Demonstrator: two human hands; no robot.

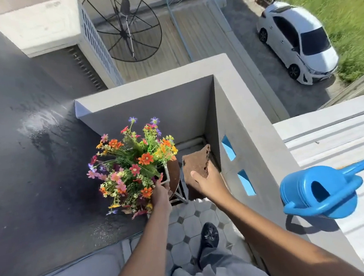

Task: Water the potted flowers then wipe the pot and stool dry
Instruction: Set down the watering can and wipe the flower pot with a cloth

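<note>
A bunch of orange, pink and purple flowers (132,164) fills a white pot (166,175) in the balcony corner. The pot rests on a round brown stool (174,171) with metal legs. My left hand (160,194) grips the near rim of the pot, partly under the blooms. To the right of the stool, my right hand (209,182) holds up a brown cloth (195,165). The blue watering can (320,191) stands alone on the grey parapet at the right, spout pointing right.
A grey parapet wall (253,131) encloses the corner, with blue openings in it. Pale octagonal floor tiles (190,223) and my dark shoe (207,239) lie below. A wet dark wall (35,161) rises on the left. Far below are a white car (296,42) and grass.
</note>
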